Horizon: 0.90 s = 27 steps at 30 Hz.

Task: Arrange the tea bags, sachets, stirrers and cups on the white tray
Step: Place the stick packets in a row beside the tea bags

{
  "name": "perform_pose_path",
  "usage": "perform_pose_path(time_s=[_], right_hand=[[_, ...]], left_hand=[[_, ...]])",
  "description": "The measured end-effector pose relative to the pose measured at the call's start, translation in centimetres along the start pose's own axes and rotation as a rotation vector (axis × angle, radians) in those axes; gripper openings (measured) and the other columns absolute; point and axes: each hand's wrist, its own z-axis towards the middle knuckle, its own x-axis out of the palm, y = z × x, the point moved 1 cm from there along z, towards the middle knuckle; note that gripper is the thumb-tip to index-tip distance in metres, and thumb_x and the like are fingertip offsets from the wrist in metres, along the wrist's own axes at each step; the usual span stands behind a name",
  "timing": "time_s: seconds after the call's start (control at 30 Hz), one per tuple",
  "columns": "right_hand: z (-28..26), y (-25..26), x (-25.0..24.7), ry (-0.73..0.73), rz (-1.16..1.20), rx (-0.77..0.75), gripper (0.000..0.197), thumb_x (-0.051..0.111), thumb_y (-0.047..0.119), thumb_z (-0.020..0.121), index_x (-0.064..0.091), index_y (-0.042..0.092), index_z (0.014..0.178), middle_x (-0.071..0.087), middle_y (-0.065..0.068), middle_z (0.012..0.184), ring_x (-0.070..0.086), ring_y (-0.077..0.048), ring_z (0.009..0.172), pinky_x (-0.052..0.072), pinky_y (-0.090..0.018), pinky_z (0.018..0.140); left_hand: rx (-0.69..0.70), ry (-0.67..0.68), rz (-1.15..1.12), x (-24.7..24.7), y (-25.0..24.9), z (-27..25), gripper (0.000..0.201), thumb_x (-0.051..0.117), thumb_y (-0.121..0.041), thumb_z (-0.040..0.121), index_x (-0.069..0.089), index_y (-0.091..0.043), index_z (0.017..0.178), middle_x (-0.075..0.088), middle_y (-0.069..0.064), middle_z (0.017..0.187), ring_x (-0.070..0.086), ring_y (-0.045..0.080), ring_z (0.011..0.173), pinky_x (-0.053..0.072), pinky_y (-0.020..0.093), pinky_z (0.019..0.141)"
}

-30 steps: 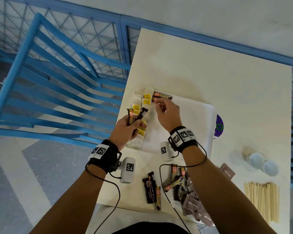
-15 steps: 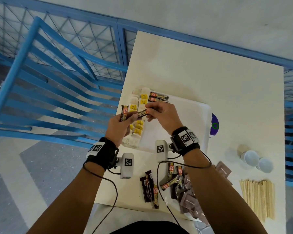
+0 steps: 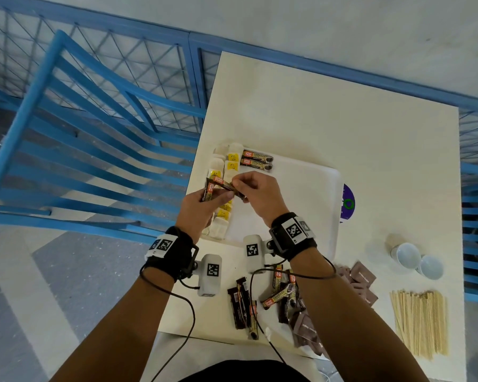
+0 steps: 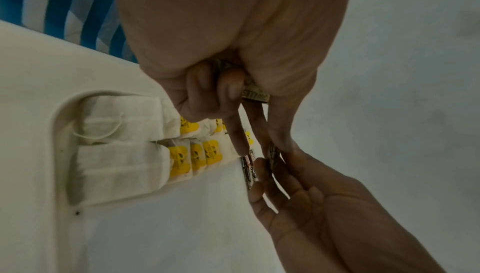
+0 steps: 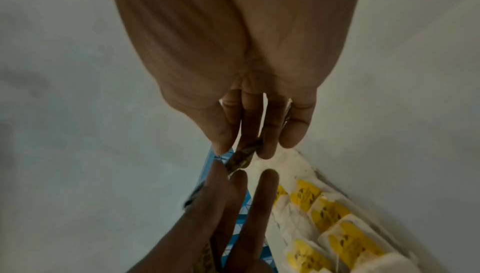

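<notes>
Over the tray's left side: both your hands meet just above the tea bag [image 3: 223, 172] rows, passing a coffee stick sachet [image 3: 224, 184] from one to the other.
Left hand [image 3: 198, 209]: fingers curled round the sachets it carries; a couple of stick ends poke out the top, and the left wrist view shows one wedged between thumb and fingers.
Right hand [image 3: 255, 194]: fingertips pinching the near end of the top stick, palm facing down, wrist raised off the white tray [image 3: 309, 205].
Step in hand: looks like you're pulling one stick free to lay next to the two placed sachets [image 3: 257, 160] at the tray's far-left corner.
How to do it well: peel off just one, keep the left grip loose enough that the others don't drag out with it. Then set it parallel to and just beside the two already down, label up, same direction.
Watch out: the tea bags sit right under your hands, so I'd lift clear before swinging across, or you'll nudge the rows.
Still on the tabletop [image 3: 342, 128]: loose stick sachets [image 3: 276, 296], brown sachets [image 3: 362, 279], stirrers [image 3: 420, 323] and two cups [image 3: 415, 259], all off the tray on the near and right side.
</notes>
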Motion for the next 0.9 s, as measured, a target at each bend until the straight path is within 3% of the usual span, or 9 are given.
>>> perform_pose_path(time_s=[0.13,0.23,0.33,0.47,0.53,0.6,0.7,0.8,0.9], right_hand=[[0.0,0.1,0.2,0.060,-0.037,-0.064,0.013,0.071,0.004,0.089,0.075,0.013,0.098,0.077,-0.005,0.091,0.073,-0.018,0.082,0.058,-0.026,0.073],[0.0,0.1,0.2,0.099,-0.037,-0.098,0.022,0.073,0.002,0.087,0.074,0.014,0.106,0.076,-0.003,0.095,0.074,-0.019,0.085,0.061,-0.034,0.082],[0.0,0.0,0.0,0.124,-0.056,-0.132,0.028,0.077,0.000,0.083,0.075,0.017,0.105,0.075,-0.005,0.089,0.074,-0.022,0.080,0.061,-0.038,0.084],[0.1,-0.3,-0.4,0.126,-0.097,-0.133,0.028,0.073,-0.005,0.084,0.077,0.016,0.101,0.076,-0.003,0.087,0.074,-0.019,0.080,0.060,-0.037,0.087],[0.2,-0.2,-0.6,0.109,-0.181,-0.155,0.024,0.072,0.001,0.087,0.077,0.018,0.101,0.076,0.002,0.089,0.072,-0.013,0.081,0.058,-0.031,0.086],[0.0,0.1,-0.4,0.076,-0.305,-0.221,0.019,0.075,0.015,0.087,0.076,0.021,0.105,0.073,0.006,0.096,0.067,-0.008,0.084,0.053,-0.022,0.081],[-0.3,0.3,0.3,0.043,-0.533,-0.408,0.027,0.080,0.027,0.082,0.073,0.021,0.108,0.065,0.004,0.100,0.059,-0.015,0.092,0.049,-0.026,0.082],[0.1,-0.1,0.1,0.003,-0.581,-0.482,0.025,0.080,0.021,0.082,0.073,0.016,0.106,0.065,0.001,0.099,0.057,-0.019,0.094,0.049,-0.033,0.085],[1.4,-1.2,-1.7,-0.118,-0.601,-0.405,0.024,0.079,0.021,0.083,0.072,0.017,0.106,0.066,0.001,0.104,0.055,-0.017,0.098,0.044,-0.029,0.088]], left_hand=[[0.028,-0.050,0.000,-0.1,-0.2,0.2,0.027,0.081,-0.022,0.085,0.073,-0.027,0.061,0.036,-0.007,0.046,0.021,0.010,0.038,0.021,0.020,0.035],[0.018,-0.084,-0.040,-0.3,-0.3,0.4,0.009,0.083,-0.025,0.083,0.078,-0.020,0.078,0.033,-0.004,0.049,0.020,0.011,0.039,0.020,0.020,0.036],[0.000,-0.083,-0.097,-0.6,-0.1,0.7,0.024,0.083,-0.031,0.083,0.080,-0.010,0.094,0.032,0.000,0.052,0.018,0.011,0.039,0.017,0.021,0.037],[0.013,-0.129,-0.160,-1.0,-0.5,1.0,0.036,0.081,-0.044,0.082,0.080,-0.011,0.095,0.060,0.015,0.073,0.019,0.012,0.041,0.017,0.021,0.037],[0.035,-0.172,-0.143,-1.0,-1.1,0.8,0.022,0.077,-0.033,0.090,0.080,-0.012,0.096,0.070,0.008,0.071,0.024,0.007,0.037,0.022,0.019,0.035],[0.057,-0.203,-0.131,-0.8,-1.6,0.6,0.019,0.073,-0.022,0.094,0.077,-0.005,0.102,0.072,0.010,0.077,0.037,0.000,0.034,0.029,0.013,0.035],[0.076,-0.209,-0.118,-0.4,-1.7,0.5,0.026,0.070,-0.015,0.095,0.072,0.005,0.111,0.072,0.020,0.094,0.046,-0.004,0.035,0.033,0.007,0.038],[0.049,-0.188,-0.107,-0.2,-1.1,1.0,0.026,0.070,-0.025,0.096,0.076,-0.001,0.105,0.076,0.017,0.095,0.037,-0.001,0.034,0.030,0.012,0.036],[-0.002,-0.176,-0.063,-0.6,-0.5,1.5,0.028,0.068,-0.039,0.096,0.077,-0.012,0.100,0.079,0.007,0.097,0.024,0.007,0.037,0.021,0.018,0.036]])
